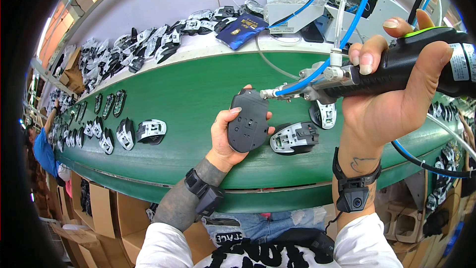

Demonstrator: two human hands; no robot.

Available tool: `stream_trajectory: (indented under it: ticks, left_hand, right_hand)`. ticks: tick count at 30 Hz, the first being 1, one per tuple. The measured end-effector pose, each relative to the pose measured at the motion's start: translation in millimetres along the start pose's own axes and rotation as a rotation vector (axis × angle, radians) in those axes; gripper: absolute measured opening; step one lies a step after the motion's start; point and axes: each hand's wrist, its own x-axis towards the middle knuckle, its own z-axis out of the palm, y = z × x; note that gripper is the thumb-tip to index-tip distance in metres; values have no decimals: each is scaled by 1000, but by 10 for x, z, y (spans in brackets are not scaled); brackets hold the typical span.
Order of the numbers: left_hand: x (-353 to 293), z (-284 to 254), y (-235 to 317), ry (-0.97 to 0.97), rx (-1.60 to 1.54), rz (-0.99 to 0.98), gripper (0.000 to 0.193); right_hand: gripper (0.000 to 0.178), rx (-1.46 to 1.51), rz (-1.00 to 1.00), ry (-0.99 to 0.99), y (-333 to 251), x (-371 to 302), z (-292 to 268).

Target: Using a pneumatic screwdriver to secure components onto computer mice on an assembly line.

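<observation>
My left hand is closed round a black computer mouse, its underside turned up, the thumb lying on its left edge. Fingertips show along the mouse's right side. My right hand grips a black power screwdriver with a metal nose, fed by a blue hose and a clear one. The screwdriver's tip is at the upper right corner of the mouse; whether it touches a screw hole I cannot tell. Just right of the mouse lie a grey-and-black half-assembled mouse and another one partly behind the screwdriver.
Beneath runs a green conveyor belt, with mouse parts in rows at its left. A white shelf behind holds piled mouse shells and a blue packet. A person in blue stands far left. Cardboard boxes sit below.
</observation>
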Motion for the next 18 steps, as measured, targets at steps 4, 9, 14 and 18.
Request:
stream_trajectory:
  ticks: [4,9,14,18]
  left_hand:
    - [-26,39,-7,0,-8,1,61]
    - [-34,60,-5,-10,24,-1,60]
    - [94,-103,35,214,132,101,52]
    - [121,-102,124,257,72,140,50]
  right_hand:
    - [53,-32,9,14,12,-7,11]
    - [53,-20,17,8,-15,-27,43]
    - [53,-89,-5,97,-38,-24,74]
    - [55,27,55,35,-150,-89,145]
